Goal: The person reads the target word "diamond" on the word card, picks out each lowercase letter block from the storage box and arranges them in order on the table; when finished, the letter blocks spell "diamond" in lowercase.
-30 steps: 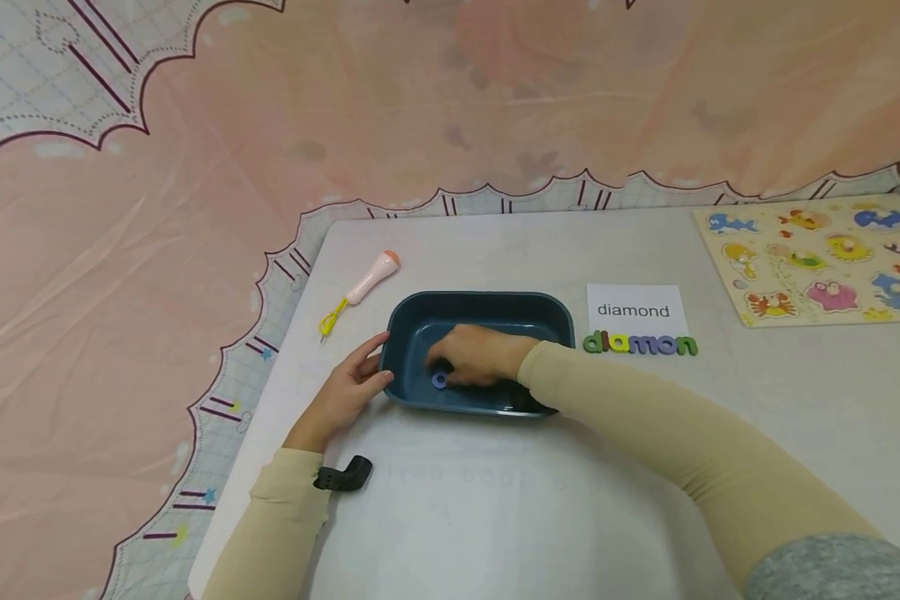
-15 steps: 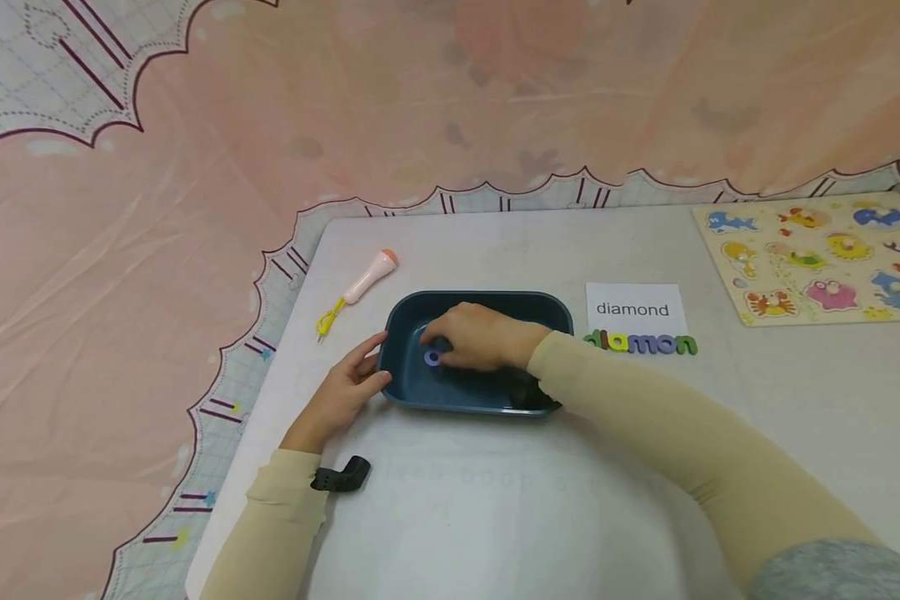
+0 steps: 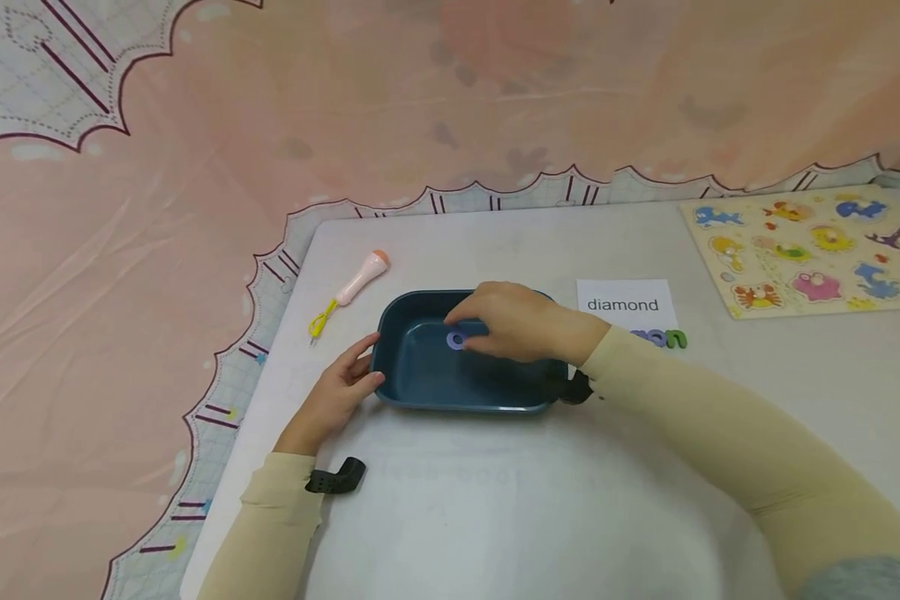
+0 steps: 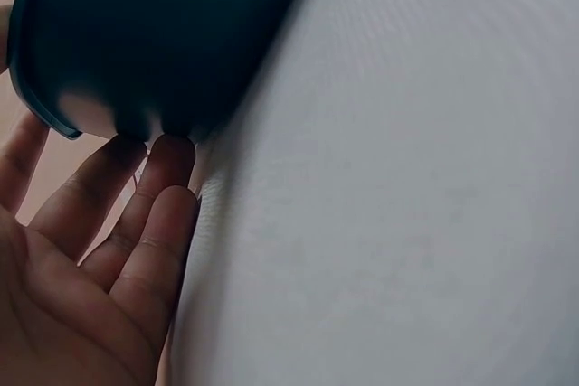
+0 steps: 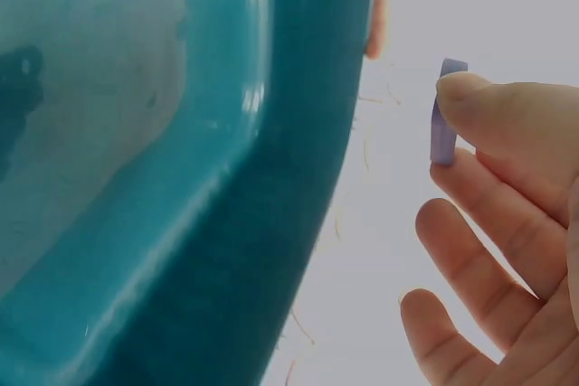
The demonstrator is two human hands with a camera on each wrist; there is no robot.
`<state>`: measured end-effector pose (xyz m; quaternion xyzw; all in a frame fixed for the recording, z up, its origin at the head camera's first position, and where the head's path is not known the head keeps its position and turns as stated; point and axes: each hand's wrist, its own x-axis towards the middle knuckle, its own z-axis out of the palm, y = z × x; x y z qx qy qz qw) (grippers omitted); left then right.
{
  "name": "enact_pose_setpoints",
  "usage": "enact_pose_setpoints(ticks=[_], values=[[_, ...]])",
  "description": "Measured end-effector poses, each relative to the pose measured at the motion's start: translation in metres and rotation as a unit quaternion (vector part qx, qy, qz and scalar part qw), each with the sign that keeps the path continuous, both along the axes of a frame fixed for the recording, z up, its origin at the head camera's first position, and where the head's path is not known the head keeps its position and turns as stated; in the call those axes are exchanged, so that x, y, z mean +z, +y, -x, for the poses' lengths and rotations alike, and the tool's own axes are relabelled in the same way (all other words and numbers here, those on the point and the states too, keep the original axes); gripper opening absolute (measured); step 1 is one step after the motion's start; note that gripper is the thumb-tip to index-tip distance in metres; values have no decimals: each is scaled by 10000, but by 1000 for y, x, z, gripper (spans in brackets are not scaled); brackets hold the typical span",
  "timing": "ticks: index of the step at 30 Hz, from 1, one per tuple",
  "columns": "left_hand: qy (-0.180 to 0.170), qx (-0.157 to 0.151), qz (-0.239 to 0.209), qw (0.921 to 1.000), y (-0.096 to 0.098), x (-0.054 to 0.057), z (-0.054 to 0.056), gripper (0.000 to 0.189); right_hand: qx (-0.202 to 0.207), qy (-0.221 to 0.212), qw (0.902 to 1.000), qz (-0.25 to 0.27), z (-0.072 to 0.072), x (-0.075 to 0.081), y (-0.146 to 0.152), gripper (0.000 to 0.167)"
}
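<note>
My right hand point(image 3: 521, 321) is over the back right part of a dark blue rectangular tub point(image 3: 420, 400). Between thumb and index finger it pinches a small purple letter piece point(image 5: 443, 119), whose round ring shows in the head view; fingers cover the rest of it. In the right wrist view the other fingers are spread apart and the piece is seen edge-on beside the tub's wall. My left hand point(image 3: 333, 400) rests at the tub's left end, thumb and fingers spread against it. Its fingertips touch the outer wall point(image 4: 163, 42) in the left wrist view.
A white card point(image 3: 622, 304) printed "diamond" lies right of the tub. Below it, purple letters and a green letter n point(image 3: 676, 339) show past my right sleeve. An animal puzzle board point(image 3: 810, 250) lies at the back right, a pink-handled tool with yellow end point(image 3: 362, 277) at the back left.
My right hand has lifted and moved right and back with the purple letter piece, its arm now covering some letters by the card. The left hand stays at the tub's end.
</note>
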<state>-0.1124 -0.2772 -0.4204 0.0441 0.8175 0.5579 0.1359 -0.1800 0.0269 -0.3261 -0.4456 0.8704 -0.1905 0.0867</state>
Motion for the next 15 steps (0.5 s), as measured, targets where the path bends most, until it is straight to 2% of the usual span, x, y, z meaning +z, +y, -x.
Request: enact_pose_setpoints(ticks=[7,15], values=[[-110,75,102,9999,1,0,0,66,-376,230,9986,294,-7,-3,44,36],[-71,26,46,10000,1,0,0,66,-979,183,9948,227,-20,-11,90,35]])
